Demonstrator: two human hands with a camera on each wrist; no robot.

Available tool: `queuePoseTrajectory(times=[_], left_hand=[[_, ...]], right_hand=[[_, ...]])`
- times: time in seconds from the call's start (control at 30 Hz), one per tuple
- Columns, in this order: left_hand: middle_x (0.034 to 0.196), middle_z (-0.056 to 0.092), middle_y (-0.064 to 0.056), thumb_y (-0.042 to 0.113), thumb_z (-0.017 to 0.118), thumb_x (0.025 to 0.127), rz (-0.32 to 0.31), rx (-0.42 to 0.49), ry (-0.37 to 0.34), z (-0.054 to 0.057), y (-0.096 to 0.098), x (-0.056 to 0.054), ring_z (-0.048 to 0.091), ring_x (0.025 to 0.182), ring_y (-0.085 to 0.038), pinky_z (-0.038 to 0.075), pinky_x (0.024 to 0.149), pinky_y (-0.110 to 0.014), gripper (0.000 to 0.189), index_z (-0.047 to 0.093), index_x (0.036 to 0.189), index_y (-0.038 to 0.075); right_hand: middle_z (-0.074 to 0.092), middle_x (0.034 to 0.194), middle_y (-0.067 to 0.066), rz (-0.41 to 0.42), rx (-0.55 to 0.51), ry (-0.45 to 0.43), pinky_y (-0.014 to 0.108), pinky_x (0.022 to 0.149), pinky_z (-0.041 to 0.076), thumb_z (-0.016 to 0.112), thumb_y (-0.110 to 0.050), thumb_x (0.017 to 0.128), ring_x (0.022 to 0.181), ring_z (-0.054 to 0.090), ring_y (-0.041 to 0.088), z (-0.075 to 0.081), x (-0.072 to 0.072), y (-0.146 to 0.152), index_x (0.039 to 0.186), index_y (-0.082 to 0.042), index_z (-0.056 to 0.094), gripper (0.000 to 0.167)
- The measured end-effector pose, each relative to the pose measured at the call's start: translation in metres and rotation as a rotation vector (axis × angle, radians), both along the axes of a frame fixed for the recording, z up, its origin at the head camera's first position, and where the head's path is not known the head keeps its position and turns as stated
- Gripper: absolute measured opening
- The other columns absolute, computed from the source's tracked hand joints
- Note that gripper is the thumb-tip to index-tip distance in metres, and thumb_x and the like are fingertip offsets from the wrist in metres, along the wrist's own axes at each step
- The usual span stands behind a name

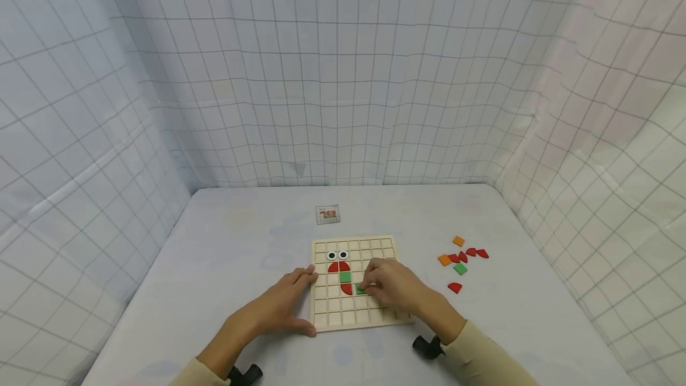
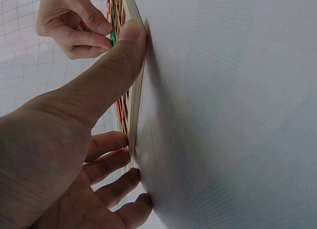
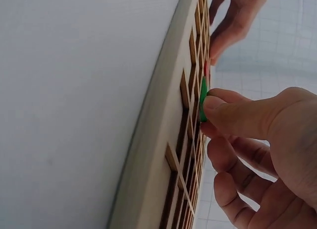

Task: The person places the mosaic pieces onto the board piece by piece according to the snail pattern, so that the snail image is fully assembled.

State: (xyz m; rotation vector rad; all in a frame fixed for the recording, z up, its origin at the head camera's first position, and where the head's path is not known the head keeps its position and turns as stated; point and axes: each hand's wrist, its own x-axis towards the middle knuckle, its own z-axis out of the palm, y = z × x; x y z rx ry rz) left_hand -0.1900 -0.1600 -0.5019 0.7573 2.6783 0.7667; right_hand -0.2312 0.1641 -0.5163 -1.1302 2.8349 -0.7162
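Observation:
A wooden grid board [image 1: 334, 318] lies flat on the table. Its cells hold two eye tiles [image 1: 337, 255], red quarter-circle tiles [image 1: 339, 267] and a green square tile [image 1: 345, 277]. My right hand [image 1: 393, 282] pinches another green square tile [image 3: 203, 100] between thumb and fingertips, over a cell right of the lowest red piece. The tile looks tilted against the grid in the right wrist view. Along the board's left side rests my left hand [image 1: 281, 302], fingers spread and touching the frame, its thumb [image 2: 130, 33] at the near corner.
Right of the board lie loose pieces: orange squares [image 1: 445, 260], a green square [image 1: 460, 268] and several red quarter-circles [image 1: 455, 287]. A small picture card [image 1: 328, 214] lies beyond the board. Grid-patterned curtains [image 1: 343, 76] surround the white table [image 1: 230, 243].

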Motion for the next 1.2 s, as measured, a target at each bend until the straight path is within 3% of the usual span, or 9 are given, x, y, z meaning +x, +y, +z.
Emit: queuePoseTrajectory(times=[0.73,0.97,1.2], left_hand=[[0.187,0.040,-0.026,0.045,0.109,0.079,0.018,0.013,-0.023,-0.003,-0.001,-0.001,0.044,0.170,-0.054,0.043,0.135,-0.070,0.117,0.051,0.169,-0.002],[0.188,0.039,-0.024,0.045,0.110,0.079,0.034,0.003,-0.039,-0.005,-0.001,0.000,0.043,0.171,-0.051,0.043,0.136,-0.069,0.118,0.051,0.169,0.000],[0.188,0.038,-0.024,0.046,0.109,0.080,0.027,0.009,-0.029,-0.005,-0.003,0.000,0.043,0.171,-0.052,0.043,0.136,-0.070,0.118,0.050,0.170,-0.001]], right_hand=[[0.079,0.110,-0.003,-0.039,-0.006,-0.033,0.021,0.080,0.058,0.092,-0.011,0.101,0.091,0.063,0.003,0.001,0.001,-0.003,0.105,-0.016,0.093,0.006],[0.077,0.107,-0.005,-0.065,-0.057,-0.036,0.021,0.078,0.056,0.089,-0.012,0.104,0.086,0.062,0.003,0.000,0.005,0.015,0.106,-0.016,0.092,0.005],[0.077,0.106,-0.007,-0.175,-0.089,-0.045,0.020,0.073,0.055,0.091,-0.014,0.103,0.084,0.061,0.005,0.001,0.006,0.043,0.105,-0.016,0.092,0.004]])
